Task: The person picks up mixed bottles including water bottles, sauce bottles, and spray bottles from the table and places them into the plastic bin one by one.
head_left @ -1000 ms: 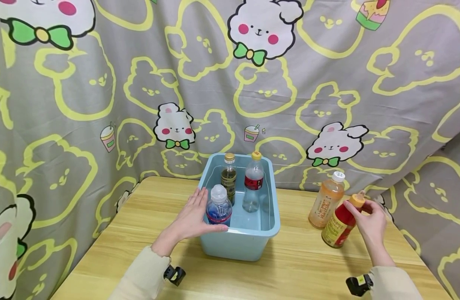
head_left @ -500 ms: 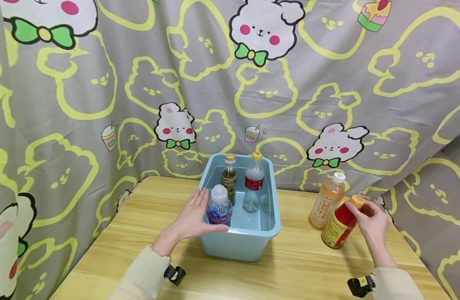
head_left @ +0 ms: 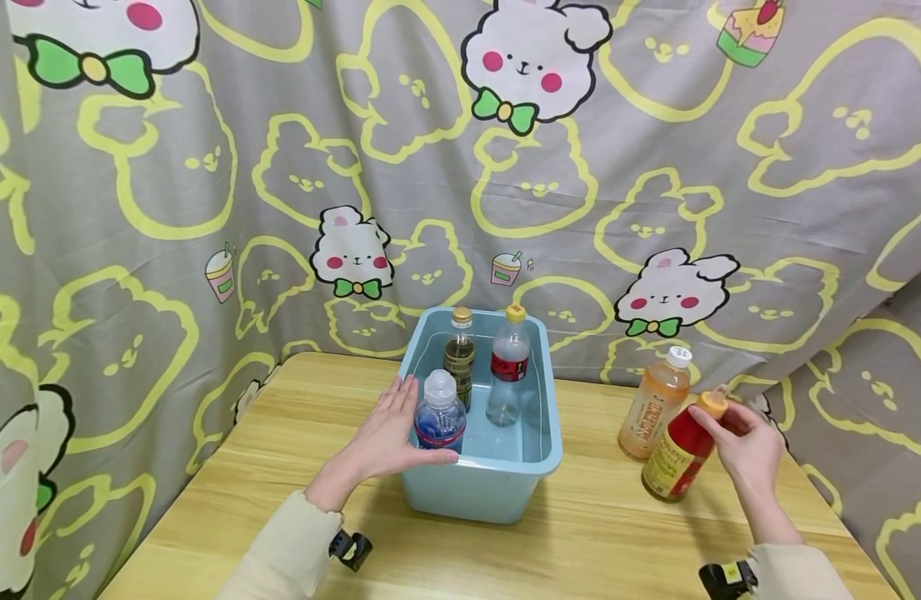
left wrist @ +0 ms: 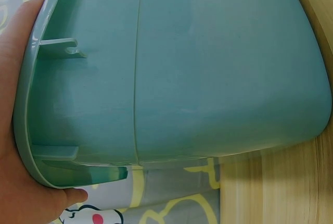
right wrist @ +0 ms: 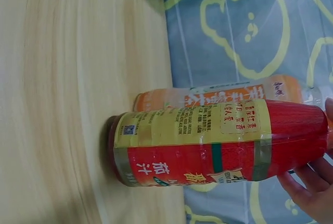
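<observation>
“Checking in: what is changing right now?”

“Very little. Compared with a second ago, the bare right-hand grip point(head_left: 751, 452) is staying almost in place, and so is the bare left-hand grip point(head_left: 376, 437).”

“What are they grasping?”

“The right one is pinching a glossy red-and-yellow bottle point(head_left: 678, 458) by its orange-yellow cap point(head_left: 709, 406). The left one is clasping nothing: its straight fingers are resting along the left rim of a pale-blue rectangular plastic tub point(head_left: 468, 493), its thumb lying along the near rim.”

“Where is the red-and-yellow bottle?”

“Outside the tub, apparently standing on the right part of the wood-grain tabletop point(head_left: 595, 533). A see-through orange bottle with a white cap point(head_left: 653, 410) is standing just beside it; I cannot tell whether they are touching.”

“And inside the tub?”

“Three are standing: a dark bottle with a gold cap point(head_left: 458, 360), a clear bottle with a red label point(head_left: 509, 368) and a blue bottle with a cloudy-white cap point(head_left: 440, 425).”

“Meaning what?”

“My judgement: the work is pausing at the grasp, the red-and-yellow bottle remaining outside.”
</observation>
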`<state>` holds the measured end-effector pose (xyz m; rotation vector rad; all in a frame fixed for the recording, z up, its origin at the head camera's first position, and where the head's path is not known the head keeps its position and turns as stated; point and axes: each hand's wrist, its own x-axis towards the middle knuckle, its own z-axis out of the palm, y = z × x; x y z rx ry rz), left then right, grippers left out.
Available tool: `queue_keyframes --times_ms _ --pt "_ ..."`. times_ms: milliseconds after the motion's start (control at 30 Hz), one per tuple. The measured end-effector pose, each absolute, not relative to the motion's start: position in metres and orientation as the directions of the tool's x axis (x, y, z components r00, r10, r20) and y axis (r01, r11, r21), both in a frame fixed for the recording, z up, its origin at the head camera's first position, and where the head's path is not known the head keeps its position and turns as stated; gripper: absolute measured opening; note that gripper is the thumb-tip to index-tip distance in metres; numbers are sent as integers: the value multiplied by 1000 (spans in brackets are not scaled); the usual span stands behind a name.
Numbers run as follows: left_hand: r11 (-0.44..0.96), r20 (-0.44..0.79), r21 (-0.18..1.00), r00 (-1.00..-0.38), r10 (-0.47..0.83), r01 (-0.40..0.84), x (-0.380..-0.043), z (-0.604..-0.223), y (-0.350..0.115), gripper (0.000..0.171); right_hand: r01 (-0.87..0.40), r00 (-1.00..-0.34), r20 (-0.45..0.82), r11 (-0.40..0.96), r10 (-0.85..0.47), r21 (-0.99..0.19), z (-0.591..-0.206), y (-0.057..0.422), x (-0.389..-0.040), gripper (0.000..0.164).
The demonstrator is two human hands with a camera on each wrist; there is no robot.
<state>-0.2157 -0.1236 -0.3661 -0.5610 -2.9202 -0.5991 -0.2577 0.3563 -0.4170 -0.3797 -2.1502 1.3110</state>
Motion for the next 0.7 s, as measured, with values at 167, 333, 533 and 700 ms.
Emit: queue_keyframes --times_ms 167,333,533,700 --pt "850 181 362 -924 338 382 -215 -366 -124 120 32 -807 285 521 517 -853 -375 324 -227 55" --pt "850 182 362 -923 338 383 -215 -366 -124 121 34 -820 295 555 492 -831 -367 318 -220 55" --pt "849 179 366 -924 338 382 -215 -366 -124 121 -16 -833 332 580 443 -814 -356 310 -210 54" --pt "850 177 366 -925 336 379 -215 -366 -124 120 -47 -847 350 599 401 -800 -346 303 -204 53"
